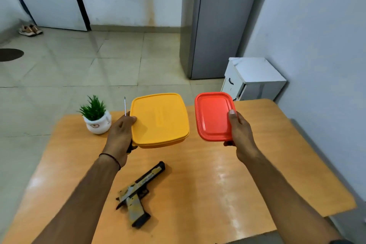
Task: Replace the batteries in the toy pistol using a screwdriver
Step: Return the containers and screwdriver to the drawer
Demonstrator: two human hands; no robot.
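The toy pistol (138,188), black with a yellow and grey pattern, lies on its side on the orange table (217,180), muzzle pointing away and to the right. Above the table my left hand (119,134) grips the left edge of a lidded yellow box (160,121) together with a screwdriver (125,106), whose thin shaft sticks up past my thumb. My right hand (240,131) holds the right edge of a red lidded box (214,117), thumb on top. Both boxes are closed, so what they hold is hidden.
A small green plant in a white pot (97,118) stands at the table's far left corner. Beyond the table are a tiled floor, a grey cabinet (215,25), a low white cupboard (253,77) and a wall close on the right.
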